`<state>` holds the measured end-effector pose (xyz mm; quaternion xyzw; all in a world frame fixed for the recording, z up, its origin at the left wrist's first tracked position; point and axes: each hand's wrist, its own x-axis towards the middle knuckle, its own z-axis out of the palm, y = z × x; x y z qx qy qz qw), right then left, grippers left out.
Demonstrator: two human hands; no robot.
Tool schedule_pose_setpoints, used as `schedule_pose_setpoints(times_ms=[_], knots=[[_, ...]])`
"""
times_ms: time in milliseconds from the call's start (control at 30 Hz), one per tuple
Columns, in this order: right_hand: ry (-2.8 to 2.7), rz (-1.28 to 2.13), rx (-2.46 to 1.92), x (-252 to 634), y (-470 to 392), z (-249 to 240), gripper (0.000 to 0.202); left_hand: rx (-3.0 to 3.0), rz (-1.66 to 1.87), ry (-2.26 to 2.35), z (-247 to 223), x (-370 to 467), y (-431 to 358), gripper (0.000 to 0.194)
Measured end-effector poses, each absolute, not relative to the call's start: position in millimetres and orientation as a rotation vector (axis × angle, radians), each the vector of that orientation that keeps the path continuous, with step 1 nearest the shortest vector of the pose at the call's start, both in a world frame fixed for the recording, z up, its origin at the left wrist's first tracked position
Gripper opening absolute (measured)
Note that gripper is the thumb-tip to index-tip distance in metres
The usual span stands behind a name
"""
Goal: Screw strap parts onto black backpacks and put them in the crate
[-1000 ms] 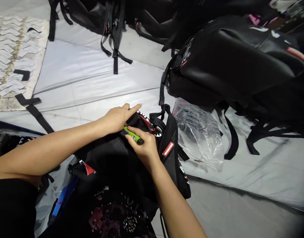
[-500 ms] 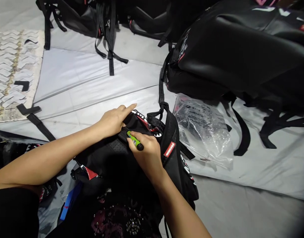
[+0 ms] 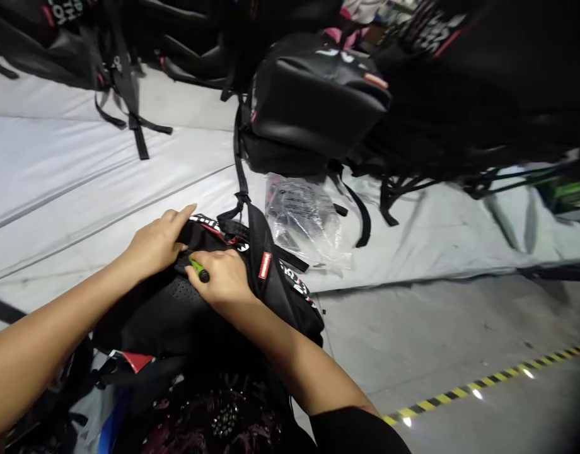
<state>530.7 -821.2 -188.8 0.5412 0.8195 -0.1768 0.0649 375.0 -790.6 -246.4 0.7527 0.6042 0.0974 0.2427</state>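
Note:
A black backpack (image 3: 152,315) with a perforated panel, a printed edge and a small red label lies in front of me at the table's near edge. Closed round a short green tool with a black end (image 3: 198,270), my right hand (image 3: 224,276) presses against the bag's top; the tool's tip is hidden. My left hand (image 3: 160,243) is just left of it, thumb and fingers gripping the black fabric, with one finger stretched along the printed edge. A knotted black strap (image 3: 243,183) runs up from the bag.
More black bags (image 3: 313,101) line the back. A clear plastic bag (image 3: 304,221) lies right of the backpack on the white-covered table (image 3: 186,157). Loose straps hang over the cloth. Grey floor with a yellow-black tape line (image 3: 451,397) is at the lower right.
The view has swung to the right, so the hands and backpack appear further left and more floor shows. Both hands keep nearly the same place on the bag.

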Motion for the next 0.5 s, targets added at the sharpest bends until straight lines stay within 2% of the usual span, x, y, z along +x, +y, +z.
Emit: schedule_pose_setpoints(times_ms=[133, 267, 300, 367, 433, 500], knots=[[2.512, -0.561, 1.671, 537, -821, -175, 0.022, 2.081, 0.271, 1.655, -248, 375, -791, 0.076], [2.976, -0.546, 1.779, 587, -842, -136, 0.013, 2.085, 0.283, 1.641, -246, 372, -793, 0.075], [3.103, -0.467, 1.855, 608, -850, -126, 0.015, 2.08, 0.279, 1.644, -246, 372, -793, 0.074], [3.128, -0.092, 2.126, 659, -865, -114, 0.019, 2.073, 0.267, 1.651, -246, 373, -792, 0.073], [2.841, 0.323, 2.3, 712, -873, -115, 0.018, 2.074, 0.26, 1.656, -246, 374, -792, 0.073], [2.429, 0.352, 2.335, 757, -870, -128, 0.024, 2.078, 0.264, 1.654, -245, 376, -791, 0.073]])
